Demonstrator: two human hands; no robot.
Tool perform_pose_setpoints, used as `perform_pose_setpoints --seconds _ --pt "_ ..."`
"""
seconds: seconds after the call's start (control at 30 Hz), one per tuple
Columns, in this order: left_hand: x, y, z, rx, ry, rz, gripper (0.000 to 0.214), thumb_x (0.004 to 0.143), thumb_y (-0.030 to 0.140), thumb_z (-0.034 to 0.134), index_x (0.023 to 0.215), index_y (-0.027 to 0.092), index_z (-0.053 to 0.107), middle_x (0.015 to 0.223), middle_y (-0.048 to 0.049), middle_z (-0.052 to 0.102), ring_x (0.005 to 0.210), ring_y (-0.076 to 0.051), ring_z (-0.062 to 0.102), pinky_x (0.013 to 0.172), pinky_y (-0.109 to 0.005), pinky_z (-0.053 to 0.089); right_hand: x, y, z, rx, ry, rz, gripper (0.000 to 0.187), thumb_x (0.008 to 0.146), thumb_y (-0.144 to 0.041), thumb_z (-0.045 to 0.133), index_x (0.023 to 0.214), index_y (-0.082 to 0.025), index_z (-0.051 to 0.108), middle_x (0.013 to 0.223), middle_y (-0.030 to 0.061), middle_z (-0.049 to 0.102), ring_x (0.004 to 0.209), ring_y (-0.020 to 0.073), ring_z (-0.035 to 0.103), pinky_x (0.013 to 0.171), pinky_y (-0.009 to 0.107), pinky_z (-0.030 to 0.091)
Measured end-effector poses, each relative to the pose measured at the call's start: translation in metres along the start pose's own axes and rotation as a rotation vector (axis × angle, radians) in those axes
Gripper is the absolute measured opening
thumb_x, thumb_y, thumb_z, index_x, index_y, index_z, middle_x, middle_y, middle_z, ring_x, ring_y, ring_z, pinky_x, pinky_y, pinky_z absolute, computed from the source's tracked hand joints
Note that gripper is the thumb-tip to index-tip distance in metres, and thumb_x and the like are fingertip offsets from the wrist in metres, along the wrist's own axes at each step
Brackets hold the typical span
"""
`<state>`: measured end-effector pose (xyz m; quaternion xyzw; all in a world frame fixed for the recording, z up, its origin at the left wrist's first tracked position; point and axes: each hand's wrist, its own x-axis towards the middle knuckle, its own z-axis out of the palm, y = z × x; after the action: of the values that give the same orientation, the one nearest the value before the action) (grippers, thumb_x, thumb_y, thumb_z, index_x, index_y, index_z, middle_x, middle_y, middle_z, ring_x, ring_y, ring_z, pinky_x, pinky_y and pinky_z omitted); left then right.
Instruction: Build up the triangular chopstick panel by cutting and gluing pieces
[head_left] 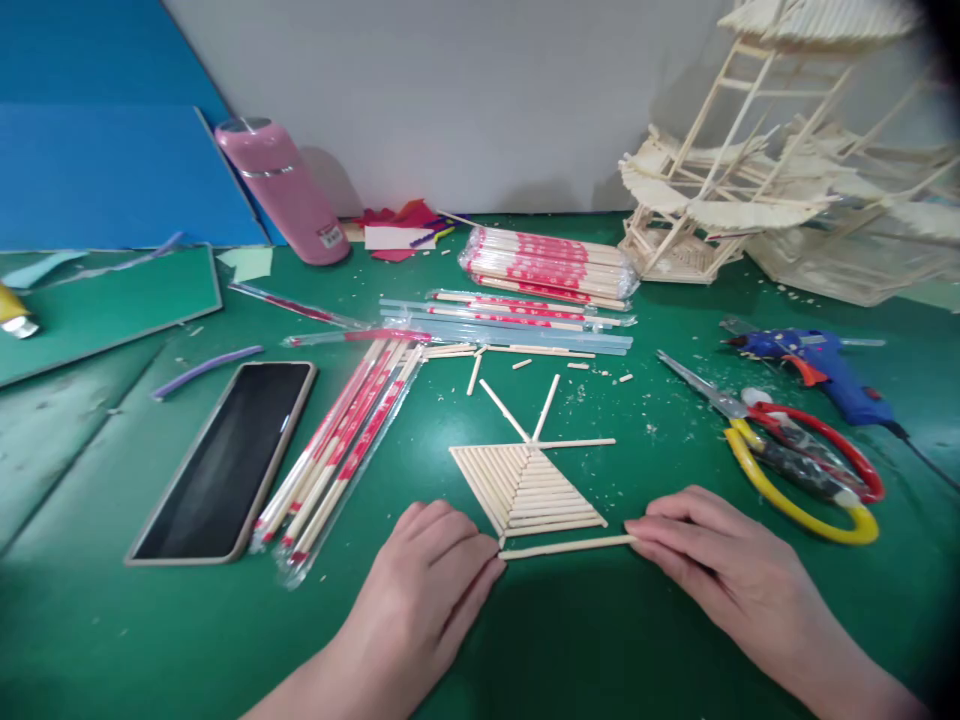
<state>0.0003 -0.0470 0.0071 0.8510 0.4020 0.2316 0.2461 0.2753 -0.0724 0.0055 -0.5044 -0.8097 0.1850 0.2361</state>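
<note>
A flat panel of glued wooden sticks (529, 485) lies on the green mat (570, 620) in front of me, with a few sticks poking out at its top. Along its near edge lies a loose wooden stick (566, 546). My left hand (427, 590) rests flat on the mat, fingers stretched out, its fingertips at the stick's left end. My right hand (731, 565) lies flat too, fingertips touching the stick's right end.
A phone (225, 460) and wrapped chopsticks (349, 440) lie to the left. Scissors (787, 450) and a blue glue gun (821, 370) lie to the right. At the back stand a pink bottle (281, 190), chopstick packs (547, 265) and a wooden stick model (787, 160).
</note>
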Motion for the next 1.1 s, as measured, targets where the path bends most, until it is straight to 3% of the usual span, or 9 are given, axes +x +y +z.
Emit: perform_pose_setpoints --seconds 0.3,0.67,1.1 --pt "-0.001 0.001 0.001 0.03 0.012 -0.053 0.015 0.087 0.017 0.046 0.087 0.018 0.061 0.074 -0.0031 0.057 0.068 -0.016 0.049 0.068 -0.032 0.041 0.002 0.001 0.002 -0.026 0.056 0.025 0.012 0.084 -0.026 0.054 0.088 -0.024 0.066 0.081 0.0027 0.061 0.072 0.0138 0.06 0.059 0.023 0.049" --pt "0.002 0.004 0.007 0.1 0.051 -0.089 0.019 0.087 0.02 0.045 0.081 0.019 0.062 0.069 -0.002 0.055 0.063 -0.015 0.046 0.06 -0.03 0.036 -0.002 0.006 0.007 -0.08 0.026 0.025 0.015 0.083 -0.024 0.055 0.095 -0.025 0.064 0.084 0.003 0.059 0.074 0.0142 0.058 0.06 0.025 0.048" --pt "0.003 0.004 0.011 0.091 0.068 -0.036 0.016 0.088 0.016 0.044 0.082 0.018 0.059 0.068 -0.0017 0.057 0.062 -0.015 0.048 0.06 -0.029 0.035 0.001 0.003 0.005 -0.098 0.015 0.013 0.016 0.083 -0.019 0.055 0.098 -0.023 0.061 0.085 0.0033 0.058 0.075 0.0143 0.057 0.061 0.027 0.047"
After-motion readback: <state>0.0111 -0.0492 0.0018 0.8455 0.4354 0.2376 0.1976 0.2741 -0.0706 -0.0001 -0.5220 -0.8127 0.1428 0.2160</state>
